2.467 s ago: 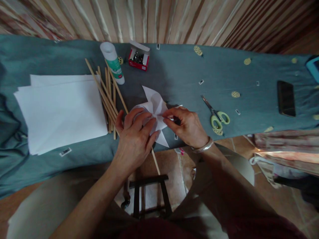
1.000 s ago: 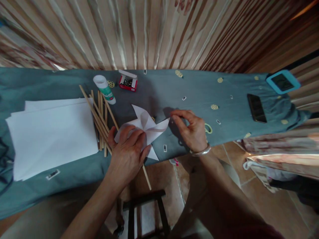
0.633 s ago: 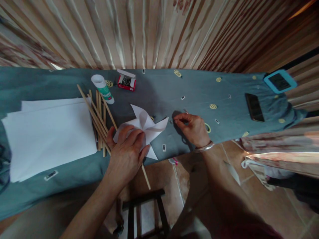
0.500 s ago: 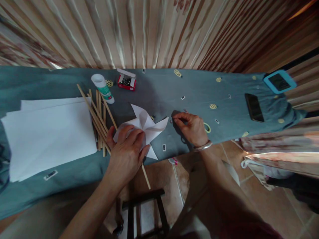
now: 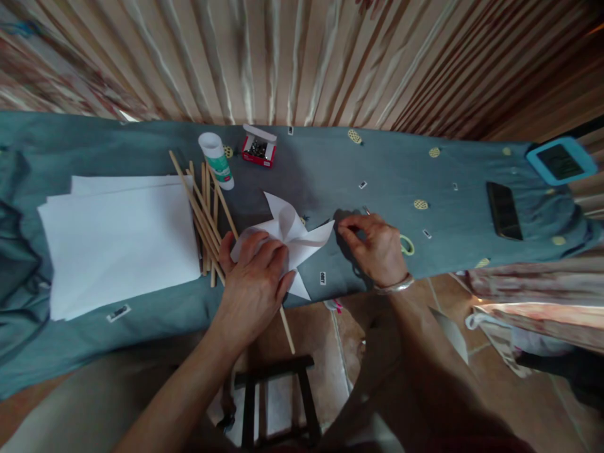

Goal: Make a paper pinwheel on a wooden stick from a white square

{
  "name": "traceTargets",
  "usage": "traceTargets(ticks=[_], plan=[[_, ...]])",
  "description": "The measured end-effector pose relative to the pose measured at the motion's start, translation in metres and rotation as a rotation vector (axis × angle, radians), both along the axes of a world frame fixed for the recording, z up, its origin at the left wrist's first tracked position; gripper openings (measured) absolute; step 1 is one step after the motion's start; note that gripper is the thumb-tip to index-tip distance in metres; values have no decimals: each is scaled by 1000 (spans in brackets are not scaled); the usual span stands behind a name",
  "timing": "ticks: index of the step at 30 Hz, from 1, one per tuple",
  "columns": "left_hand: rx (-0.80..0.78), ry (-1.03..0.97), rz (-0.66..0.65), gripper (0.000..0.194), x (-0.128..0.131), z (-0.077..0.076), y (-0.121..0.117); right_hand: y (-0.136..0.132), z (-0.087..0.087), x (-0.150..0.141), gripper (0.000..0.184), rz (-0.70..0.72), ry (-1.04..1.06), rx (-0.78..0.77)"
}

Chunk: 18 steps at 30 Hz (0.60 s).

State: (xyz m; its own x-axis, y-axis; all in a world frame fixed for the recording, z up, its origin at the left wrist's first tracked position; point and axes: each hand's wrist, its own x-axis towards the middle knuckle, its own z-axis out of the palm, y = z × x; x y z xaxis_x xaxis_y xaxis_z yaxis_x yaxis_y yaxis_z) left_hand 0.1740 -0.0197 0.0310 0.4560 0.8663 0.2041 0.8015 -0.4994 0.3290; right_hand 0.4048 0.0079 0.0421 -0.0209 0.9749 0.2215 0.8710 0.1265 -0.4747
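A folded white paper pinwheel (image 5: 304, 246) lies on the cloth-covered table, its curled blades meeting at the middle. My left hand (image 5: 257, 267) is closed over its left side, holding it down. From beneath that hand a thin wooden stick (image 5: 287, 331) juts past the table's front edge. Just right of the pinwheel's tip, my right hand (image 5: 375, 245) has thumb and forefinger pinched together; whatever is between them is too small to make out. Partly hidden under the right hand are scissors with a pale green handle (image 5: 406, 245).
Several wooden sticks (image 5: 201, 214) lie beside a stack of white paper (image 5: 125, 245). Behind them are a glue stick (image 5: 217, 162) and an opened red box (image 5: 258, 151) of small metal pieces. A phone (image 5: 504, 211) and blue-framed device (image 5: 561, 161) sit right. A dark stool (image 5: 274, 371) stands below.
My view has shifted a little, so the table's things appear farther right. The left hand stays on the pinwheel; the pinched right fingers are slightly nearer its right tip.
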Motion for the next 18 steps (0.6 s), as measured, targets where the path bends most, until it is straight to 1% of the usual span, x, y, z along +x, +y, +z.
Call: traceTargets(ticks=[2,4,7,9,11,14,18], plan=[[-6,-4,3,22,0,0,0,-2,10,-5,11,-19,131,39],[-10,-5,4,22,0,1,0,-4,22,-15,10,10,246,41],[-6,2,3,22,0,1,-1,-4,30,-40,9,150,312,-24],[-8,11,4,23,0,1,-1,-2,29,-56,11,253,290,-99],[-8,18,4,24,0,2,-2,2,23,-68,13,308,227,-196],[-16,26,4,27,0,1,-2,7,15,-73,14,308,165,-283],[-32,-1,13,27,1,0,-2,13,10,-65,13,308,196,-335]])
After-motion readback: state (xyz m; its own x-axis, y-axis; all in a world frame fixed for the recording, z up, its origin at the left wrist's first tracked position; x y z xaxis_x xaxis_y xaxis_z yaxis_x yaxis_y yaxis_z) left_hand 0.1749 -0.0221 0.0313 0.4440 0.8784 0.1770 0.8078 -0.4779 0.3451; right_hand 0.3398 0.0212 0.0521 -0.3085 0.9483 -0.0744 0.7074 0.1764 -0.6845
